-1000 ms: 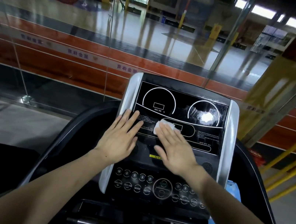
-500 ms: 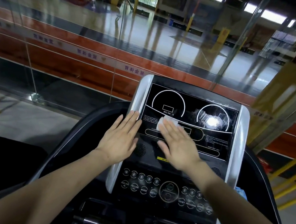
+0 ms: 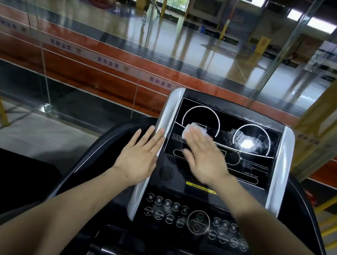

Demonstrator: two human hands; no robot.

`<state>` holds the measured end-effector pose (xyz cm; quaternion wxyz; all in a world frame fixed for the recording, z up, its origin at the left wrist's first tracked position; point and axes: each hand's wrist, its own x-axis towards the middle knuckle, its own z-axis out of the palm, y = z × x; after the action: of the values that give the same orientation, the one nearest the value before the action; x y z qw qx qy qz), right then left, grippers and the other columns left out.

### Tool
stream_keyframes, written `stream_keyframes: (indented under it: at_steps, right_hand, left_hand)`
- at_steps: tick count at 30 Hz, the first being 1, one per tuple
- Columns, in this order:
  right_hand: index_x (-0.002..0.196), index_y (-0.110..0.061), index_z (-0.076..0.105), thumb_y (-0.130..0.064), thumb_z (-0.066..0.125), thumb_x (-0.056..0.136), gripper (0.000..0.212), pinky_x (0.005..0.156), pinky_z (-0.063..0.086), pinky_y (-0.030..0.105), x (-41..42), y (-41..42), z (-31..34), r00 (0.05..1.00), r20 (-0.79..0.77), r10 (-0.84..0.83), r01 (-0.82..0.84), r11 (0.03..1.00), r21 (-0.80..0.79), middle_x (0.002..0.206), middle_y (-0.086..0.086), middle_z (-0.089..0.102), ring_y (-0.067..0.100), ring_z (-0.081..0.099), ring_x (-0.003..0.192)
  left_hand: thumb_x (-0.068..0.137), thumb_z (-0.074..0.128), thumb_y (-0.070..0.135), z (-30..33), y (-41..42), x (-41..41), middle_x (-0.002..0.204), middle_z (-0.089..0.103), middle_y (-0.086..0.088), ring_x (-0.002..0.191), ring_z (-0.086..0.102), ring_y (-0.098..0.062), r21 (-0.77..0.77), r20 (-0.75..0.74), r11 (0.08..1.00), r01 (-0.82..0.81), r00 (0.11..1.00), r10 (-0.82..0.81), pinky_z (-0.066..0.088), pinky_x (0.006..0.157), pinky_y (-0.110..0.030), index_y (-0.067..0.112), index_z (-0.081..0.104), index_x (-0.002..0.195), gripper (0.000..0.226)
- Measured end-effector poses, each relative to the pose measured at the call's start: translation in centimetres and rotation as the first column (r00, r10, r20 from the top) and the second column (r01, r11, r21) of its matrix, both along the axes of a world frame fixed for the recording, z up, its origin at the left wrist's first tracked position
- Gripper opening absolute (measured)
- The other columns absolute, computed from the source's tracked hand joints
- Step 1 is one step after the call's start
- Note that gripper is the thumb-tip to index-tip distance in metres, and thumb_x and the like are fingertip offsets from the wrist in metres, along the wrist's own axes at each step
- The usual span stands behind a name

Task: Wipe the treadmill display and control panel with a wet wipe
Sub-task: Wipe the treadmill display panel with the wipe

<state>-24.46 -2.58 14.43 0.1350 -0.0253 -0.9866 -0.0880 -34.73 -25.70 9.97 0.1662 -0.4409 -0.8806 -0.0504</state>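
Flat right hand (image 3: 207,157) on wipe (image 3: 193,129).

The black treadmill console (image 3: 213,202), flanked by silver side rails, carries a glossy black display (image 3: 246,161) marked with two white arcs, and below it a control panel (image 3: 196,222) of round buttons. A crumpled white wet wipe (image 3: 196,130) lies on the display's left arc, pressed flat under the right hand (image 3: 207,157). The left hand (image 3: 140,158) rests flat, fingers extended, over the console's left silver rail (image 3: 160,130).
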Motion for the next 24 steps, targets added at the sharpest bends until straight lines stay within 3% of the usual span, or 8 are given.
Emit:
stream_keyframes:
  at_steps: [4, 11, 13, 17, 24]
  right_hand:
    - [0.168, -0.019, 0.012, -0.044, 0.021, 0.113, 0.061, 0.132, 0.007, 0.044, -1.9, -0.5, 1.4, 0.999, -0.029, -0.030, 0.027, 0.996, -0.079, 0.173, -0.004, -0.003, 0.011, -0.006, 0.161]
    - [0.167, -0.021, 0.020, -0.042, 0.019, 0.109, 0.061, 0.132, 0.006, 0.041, 2.0, -2.2, -2.2, 0.976, 0.122, 0.181, -0.185, 0.982, 0.027, 0.174, -0.003, 0.009, 0.011, 0.001, 0.162]
    - [0.166, -0.022, 0.023, -0.045, 0.016, 0.108, 0.063, 0.132, 0.011, 0.043, 0.2, -1.3, -0.2, 0.985, 0.085, 0.148, -0.154, 0.986, 0.065, 0.174, -0.002, 0.013, 0.012, 0.006, 0.162]
    - [0.168, -0.022, 0.015, -0.052, 0.008, 0.108, 0.067, 0.131, 0.010, 0.044, -3.7, -0.3, 3.4, 0.999, 0.031, 0.023, -0.021, 0.999, -0.038, 0.175, -0.003, 0.004, 0.010, -0.002, 0.162]
    - [0.167, -0.019, 0.022, -0.046, 0.017, 0.110, 0.063, 0.132, 0.005, 0.042, 1.1, -3.8, -2.5, 0.977, 0.118, 0.175, -0.177, 0.984, 0.006, 0.174, -0.001, 0.010, 0.013, 0.002, 0.162]
  left_hand:
    - [0.109, 0.027, 0.033, 0.2, -0.6, -0.3, 0.170, -0.028, 0.003, 0.158, -0.024, -0.028, -0.050, -0.015, 0.999, -0.008, 1.000, 0.008, -0.006, 0.129, -0.053, 0.019, -0.017, 0.163, 0.071]
    - [0.111, 0.029, 0.036, -1.3, -0.6, -0.9, 0.171, -0.029, 0.004, 0.158, -0.022, -0.028, -0.020, -0.025, 0.999, -0.042, 0.999, 0.042, -0.007, 0.128, -0.057, 0.020, -0.021, 0.163, 0.073]
    - [0.111, 0.028, 0.035, -1.3, -0.5, -0.8, 0.169, -0.032, 0.005, 0.158, -0.022, -0.028, -0.029, -0.024, 0.998, -0.055, 0.998, 0.055, -0.007, 0.128, -0.058, 0.020, -0.024, 0.161, 0.073]
    - [0.112, 0.024, 0.038, -0.9, -0.7, -0.7, 0.168, -0.035, 0.007, 0.159, -0.021, -0.029, -0.044, -0.006, 0.997, -0.066, 0.998, 0.066, -0.007, 0.128, -0.059, 0.022, -0.026, 0.161, 0.072]
    - [0.111, 0.012, 0.043, -0.6, -0.9, -0.7, 0.167, -0.037, 0.006, 0.159, -0.018, -0.029, -0.068, -0.003, 0.996, -0.059, 0.998, 0.059, -0.010, 0.126, -0.058, 0.021, -0.027, 0.160, 0.066]
